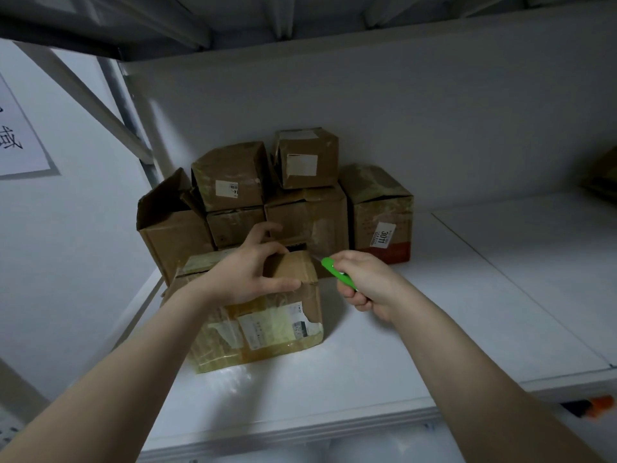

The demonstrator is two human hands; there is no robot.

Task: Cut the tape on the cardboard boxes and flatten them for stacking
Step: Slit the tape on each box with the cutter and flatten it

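From the head camera, we see the taped box [267, 325] at the front of the white shelf [434, 329], just ahead of the other boxes. Our left hand [248, 275] covers much of its top. The fingers curl over the raised brown flap and the thumb presses along the front edge, so the seam underneath is hidden. Our right hand [367, 284] hovers just beside the box's right top corner, apart from it, fingers wrapped tight round a green cutter [337, 273]. Only the green tip sticks out of the fist, and we cannot tell whether a blade is exposed. The labels on the box front are too blurred to read under the glossy yellowish tape.

Behind it a stack of cardboard boxes [310, 212] sits against the back wall. An open box [173, 225] stands at the left with its flaps up, and a labelled box [380, 212] stands at the right (its sticker reads 3011). At the far right edge another brown carton [601, 178] is cut off by the frame.

The shelf is smooth, white and dimly lit, with metal racking overhead. A paper sign [16, 138] on the left wall is only partly in view. Something orange [601, 404] shows below the shelf lip.
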